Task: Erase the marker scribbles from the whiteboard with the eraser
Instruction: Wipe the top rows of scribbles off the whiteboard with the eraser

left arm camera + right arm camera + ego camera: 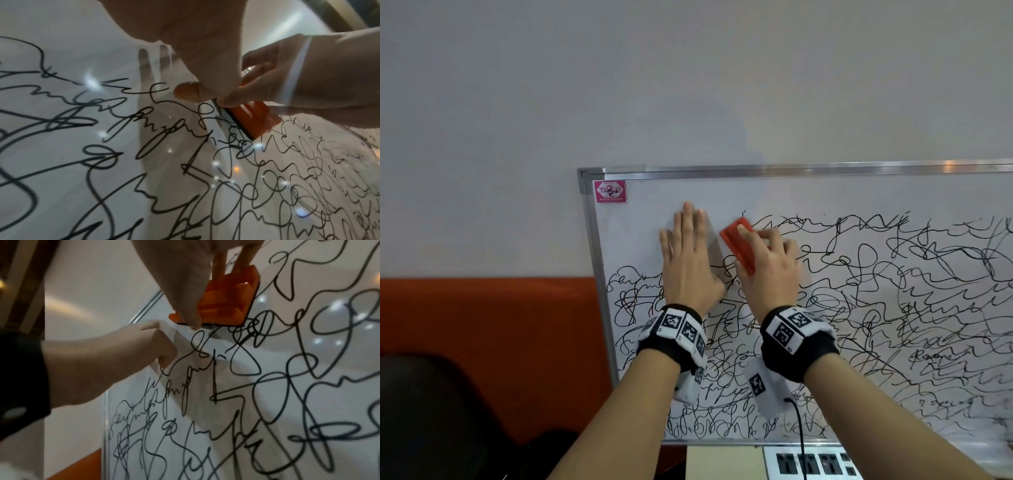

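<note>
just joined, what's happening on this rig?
A person is wiping a scribbled whiteboard. The right hand grips an orange eraser pressed to the board near its upper left; the left hand lies flat on the board beside it. The upper-left patch is clean; black scribbles cover most of the rest.

Left hand (pixel 688 260) blocks eraser (pixel 738 248) leftward; rightward whiteboard (pixel 893 198) open.

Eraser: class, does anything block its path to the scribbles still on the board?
Nothing visible does. The right hand holds the eraser flat on the whiteboard, scribbles lying open right and below. The left hand rests flat beside it, leftward.
</note>
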A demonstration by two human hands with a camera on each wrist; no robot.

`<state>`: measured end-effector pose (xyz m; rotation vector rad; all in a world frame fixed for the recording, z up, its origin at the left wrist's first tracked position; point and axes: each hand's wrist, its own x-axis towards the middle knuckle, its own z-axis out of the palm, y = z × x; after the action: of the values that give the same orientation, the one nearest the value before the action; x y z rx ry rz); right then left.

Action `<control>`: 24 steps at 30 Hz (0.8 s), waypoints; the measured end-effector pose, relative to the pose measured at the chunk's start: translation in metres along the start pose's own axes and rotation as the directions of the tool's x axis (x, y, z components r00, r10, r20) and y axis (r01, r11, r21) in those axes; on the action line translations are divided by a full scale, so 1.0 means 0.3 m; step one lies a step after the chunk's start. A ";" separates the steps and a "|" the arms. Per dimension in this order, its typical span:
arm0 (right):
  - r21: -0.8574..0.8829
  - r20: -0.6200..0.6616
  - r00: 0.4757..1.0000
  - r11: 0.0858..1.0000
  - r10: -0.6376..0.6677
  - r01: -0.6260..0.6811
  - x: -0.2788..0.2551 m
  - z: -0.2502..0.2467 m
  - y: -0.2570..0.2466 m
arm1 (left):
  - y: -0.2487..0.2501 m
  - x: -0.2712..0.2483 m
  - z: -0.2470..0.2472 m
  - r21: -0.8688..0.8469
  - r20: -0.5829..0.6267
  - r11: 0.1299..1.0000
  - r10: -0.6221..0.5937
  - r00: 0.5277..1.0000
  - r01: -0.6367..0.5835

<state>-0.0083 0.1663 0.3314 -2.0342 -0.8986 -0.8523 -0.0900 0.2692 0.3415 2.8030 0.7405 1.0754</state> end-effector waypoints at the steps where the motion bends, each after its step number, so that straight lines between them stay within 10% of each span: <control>1: -0.017 -0.003 1.000 1.000 -0.010 0.010 0.002 0.000 0.005 | 0.003 0.005 0.006 -0.013 0.028 1.000 -0.010 1.000 0.010; 24: 0.015 0.009 0.997 0.997 0.071 -0.071 -0.037 -0.015 0.054 | -0.006 0.008 0.072 0.045 -0.002 0.998 -0.043 0.999 0.043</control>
<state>-0.0024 0.1515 0.3192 -2.0460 -0.8302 -0.7961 -0.0753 0.2745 0.3261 2.8097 0.8315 1.0661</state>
